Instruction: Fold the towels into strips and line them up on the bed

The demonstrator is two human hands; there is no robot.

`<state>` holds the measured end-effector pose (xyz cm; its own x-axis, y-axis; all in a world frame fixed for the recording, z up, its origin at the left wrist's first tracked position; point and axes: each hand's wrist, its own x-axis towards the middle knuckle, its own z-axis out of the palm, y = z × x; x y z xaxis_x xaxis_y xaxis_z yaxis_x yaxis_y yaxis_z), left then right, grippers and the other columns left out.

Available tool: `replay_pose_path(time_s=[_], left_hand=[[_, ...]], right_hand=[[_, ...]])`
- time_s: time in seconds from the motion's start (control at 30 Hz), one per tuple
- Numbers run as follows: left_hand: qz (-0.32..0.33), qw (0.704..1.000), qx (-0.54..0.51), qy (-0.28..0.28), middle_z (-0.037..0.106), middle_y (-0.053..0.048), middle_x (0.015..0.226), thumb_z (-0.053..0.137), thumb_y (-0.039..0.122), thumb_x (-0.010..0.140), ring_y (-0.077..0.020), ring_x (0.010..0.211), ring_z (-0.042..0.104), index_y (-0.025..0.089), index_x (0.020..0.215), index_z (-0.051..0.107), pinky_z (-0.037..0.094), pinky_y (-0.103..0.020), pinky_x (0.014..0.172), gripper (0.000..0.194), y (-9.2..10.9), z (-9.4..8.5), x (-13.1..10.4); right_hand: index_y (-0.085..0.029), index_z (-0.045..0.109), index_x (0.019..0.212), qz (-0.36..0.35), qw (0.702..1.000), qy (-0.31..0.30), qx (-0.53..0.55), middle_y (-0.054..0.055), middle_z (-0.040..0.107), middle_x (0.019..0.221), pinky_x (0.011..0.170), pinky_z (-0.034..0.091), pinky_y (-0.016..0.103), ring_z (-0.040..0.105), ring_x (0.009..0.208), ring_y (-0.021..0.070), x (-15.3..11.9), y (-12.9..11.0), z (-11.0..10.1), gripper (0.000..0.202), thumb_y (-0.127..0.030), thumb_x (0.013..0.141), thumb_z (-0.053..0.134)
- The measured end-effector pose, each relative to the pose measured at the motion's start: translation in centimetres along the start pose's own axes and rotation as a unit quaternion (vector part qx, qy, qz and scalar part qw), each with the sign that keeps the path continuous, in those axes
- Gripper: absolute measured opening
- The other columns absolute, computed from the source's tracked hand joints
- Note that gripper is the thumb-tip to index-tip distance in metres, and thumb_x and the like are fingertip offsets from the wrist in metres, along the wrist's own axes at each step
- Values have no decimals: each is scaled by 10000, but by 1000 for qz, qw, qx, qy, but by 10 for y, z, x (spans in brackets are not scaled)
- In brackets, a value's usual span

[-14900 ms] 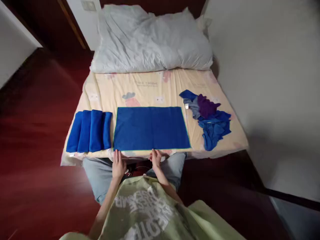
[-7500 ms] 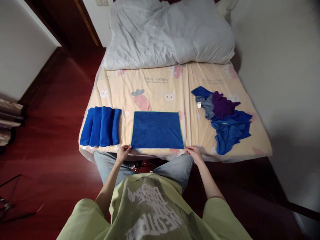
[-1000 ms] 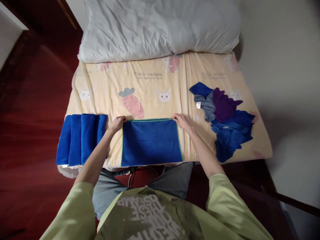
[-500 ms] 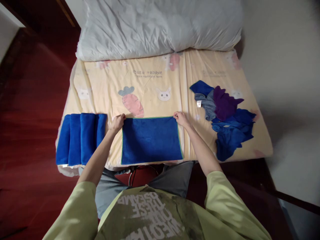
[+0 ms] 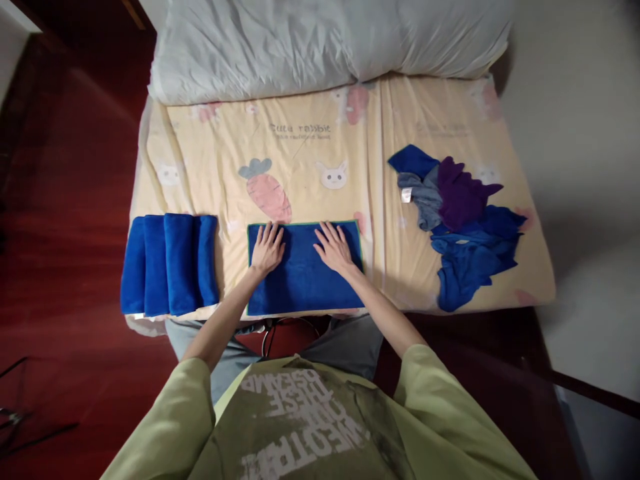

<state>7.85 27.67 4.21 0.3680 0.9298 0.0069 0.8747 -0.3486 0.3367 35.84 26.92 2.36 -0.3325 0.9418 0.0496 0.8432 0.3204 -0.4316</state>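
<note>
A blue towel [image 5: 305,280] with green edging lies spread flat at the front edge of the bed. On its upper left part rests my left hand [image 5: 269,250], palm down with the fingers stretched out. My right hand [image 5: 334,247] lies flat on the upper right part, fingers spread. Neither hand grips the cloth. To the left, several folded blue towels [image 5: 179,263] overlap in a row. On the right is a loose heap with a purple cloth [image 5: 463,197], a grey-blue cloth [image 5: 423,200] carrying a white tag, and crumpled blue cloths [image 5: 475,257].
The bed [image 5: 310,153] has a yellow sheet printed with rabbits and carrots. Across its far side lies a bulky grey-white quilt [image 5: 320,47]. A wall [image 5: 590,167] stands to the right, and dark red floor [image 5: 65,200] shows on the left.
Both hands have let go of the towel's upper corners and moved inward, now lying flat on it with fingers spread. The camera view has shifted slightly.
</note>
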Motion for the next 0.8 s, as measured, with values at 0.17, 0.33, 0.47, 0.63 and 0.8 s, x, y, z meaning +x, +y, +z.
replay_pose_path(time_s=[0.17, 0.33, 0.47, 0.63, 0.8], left_hand=[[-65, 998, -13, 22, 164, -96, 1686, 369, 437, 997, -307, 1570, 38, 168, 1595, 297, 59, -580, 1263, 660, 4, 18, 0], [-98, 994, 1, 53, 173, -99, 1683, 380, 432, 1000, -305, 1568, 6, 172, 1603, 277, 75, -593, 1265, 665, 5, 16, 0], [-79, 996, -2, 28, 98, -93, 1694, 349, 423, 1012, -298, 1564, -42, 145, 1603, 270, 69, -569, 1276, 658, 22, 18, -46], [-94, 995, -23, -1, 73, -102, 1691, 328, 429, 1015, -296, 1565, -16, 123, 1613, 225, 82, -552, 1279, 680, 19, 17, -104], [-76, 997, -6, 12, 94, -113, 1684, 315, 396, 1019, -277, 1562, 2, 131, 1622, 195, 88, -549, 1280, 670, 28, 13, -122]], right_hand=[[-212, 264, 1601, 64, 998, 13, 8, 67, 167, 1690, 1271, 27, 586, 44, 1574, 264, 4, 1, 13, 610, -446, 1043, 343], [-207, 224, 1613, 78, 996, 42, -14, 72, 179, 1687, 1274, 31, 575, 45, 1576, 254, 13, 13, 9, 619, -423, 1045, 343], [-186, 164, 1627, 66, 996, 42, -45, 87, 151, 1691, 1277, 53, 562, 45, 1576, 250, -23, 3, 8, 641, -404, 1048, 330], [-152, 142, 1627, 110, 993, 37, -35, 121, 151, 1685, 1276, 97, 542, 92, 1572, 253, -80, 16, 0, 668, -444, 1048, 305], [-131, 132, 1625, 134, 989, 52, -17, 134, 132, 1686, 1267, 51, 591, 60, 1573, 275, -95, 5, -9, 667, -417, 1045, 294]])
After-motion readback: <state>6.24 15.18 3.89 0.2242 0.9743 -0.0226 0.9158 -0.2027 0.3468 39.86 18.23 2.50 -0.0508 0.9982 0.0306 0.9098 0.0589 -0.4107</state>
